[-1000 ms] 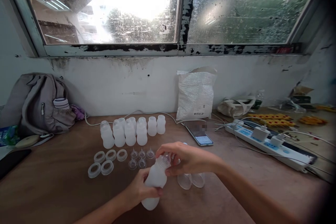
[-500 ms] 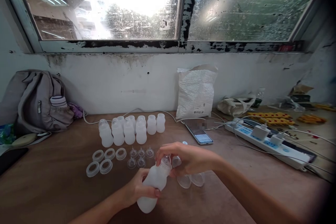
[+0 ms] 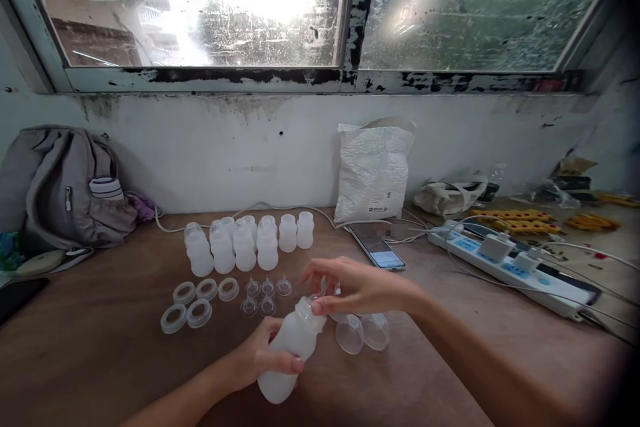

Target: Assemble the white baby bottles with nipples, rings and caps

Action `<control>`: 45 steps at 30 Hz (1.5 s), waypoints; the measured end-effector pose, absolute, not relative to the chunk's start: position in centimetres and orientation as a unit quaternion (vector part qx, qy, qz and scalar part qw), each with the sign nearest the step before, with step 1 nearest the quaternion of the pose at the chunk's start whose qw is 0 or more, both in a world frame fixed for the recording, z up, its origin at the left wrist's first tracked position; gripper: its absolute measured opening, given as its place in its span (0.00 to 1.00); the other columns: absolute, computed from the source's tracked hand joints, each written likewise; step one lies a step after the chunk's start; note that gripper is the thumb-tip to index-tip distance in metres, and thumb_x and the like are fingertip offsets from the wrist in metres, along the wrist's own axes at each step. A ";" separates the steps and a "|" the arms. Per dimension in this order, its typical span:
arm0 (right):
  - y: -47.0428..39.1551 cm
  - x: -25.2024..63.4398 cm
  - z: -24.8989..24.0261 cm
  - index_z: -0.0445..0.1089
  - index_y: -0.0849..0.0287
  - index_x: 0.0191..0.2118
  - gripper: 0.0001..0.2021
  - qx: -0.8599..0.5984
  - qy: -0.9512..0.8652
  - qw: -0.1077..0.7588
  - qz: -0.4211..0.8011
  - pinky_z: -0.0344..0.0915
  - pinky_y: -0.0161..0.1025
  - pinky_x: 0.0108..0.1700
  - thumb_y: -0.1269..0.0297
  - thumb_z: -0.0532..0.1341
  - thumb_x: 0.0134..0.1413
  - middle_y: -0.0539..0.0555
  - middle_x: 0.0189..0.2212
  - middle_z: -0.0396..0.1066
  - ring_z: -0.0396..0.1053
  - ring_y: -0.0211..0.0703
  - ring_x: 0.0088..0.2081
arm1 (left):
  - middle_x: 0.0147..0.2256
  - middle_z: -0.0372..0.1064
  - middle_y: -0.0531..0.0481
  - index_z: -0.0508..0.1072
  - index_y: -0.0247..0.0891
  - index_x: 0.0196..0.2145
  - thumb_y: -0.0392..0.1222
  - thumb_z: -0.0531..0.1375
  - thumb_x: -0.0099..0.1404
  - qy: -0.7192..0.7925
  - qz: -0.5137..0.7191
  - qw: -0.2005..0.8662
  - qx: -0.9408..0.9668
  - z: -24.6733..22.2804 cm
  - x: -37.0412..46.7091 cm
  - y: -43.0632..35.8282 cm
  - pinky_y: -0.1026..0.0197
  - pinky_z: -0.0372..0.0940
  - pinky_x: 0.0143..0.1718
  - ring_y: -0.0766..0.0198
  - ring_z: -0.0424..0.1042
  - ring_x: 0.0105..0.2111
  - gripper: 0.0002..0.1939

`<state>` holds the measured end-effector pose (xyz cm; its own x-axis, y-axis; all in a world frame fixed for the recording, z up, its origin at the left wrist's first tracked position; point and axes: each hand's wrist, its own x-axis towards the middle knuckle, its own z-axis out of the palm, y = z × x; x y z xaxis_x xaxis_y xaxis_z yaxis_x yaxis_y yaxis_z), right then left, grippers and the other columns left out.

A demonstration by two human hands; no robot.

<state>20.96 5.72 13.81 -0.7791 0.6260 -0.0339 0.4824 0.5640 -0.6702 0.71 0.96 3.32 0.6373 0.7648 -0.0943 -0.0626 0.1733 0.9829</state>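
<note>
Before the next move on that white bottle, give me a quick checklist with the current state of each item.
1. Left hand grips the frosted white plastic bottle round its body: ok.
2. Bottle tilted, neck toward the right hand: ok.
3. Right hand fingertips at the bottle's mouth, holding a small clear part: cannot tell which part.
4. Part seated on the neck: cannot tell, fingers hide it.
5. Clear silicone teats and white ring collars lie on the brown wooden table, apart from both hands: ok.
6. Two clear dome caps lie beside the bottle, under the right hand: ok.
</note>
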 end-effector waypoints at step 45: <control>4.3 15.4 10.0 0.59 0.54 0.49 0.28 -0.148 -0.587 0.331 0.724 0.57 0.47 0.48 0.63 0.67 0.39 0.57 0.43 0.69 0.64 0.49 0.48 | 0.29 0.70 0.46 0.68 0.32 0.35 0.41 0.62 0.49 0.241 0.339 0.780 0.468 4.8 1.5 -1.0 0.59 0.63 0.31 0.61 0.70 0.28 0.15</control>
<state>15.40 4.30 10.02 -0.7371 0.6530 0.1740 -0.3046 -0.0913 -0.9481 1.49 -1.00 4.85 0.6536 0.7545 -0.0593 -0.3024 0.3322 0.8934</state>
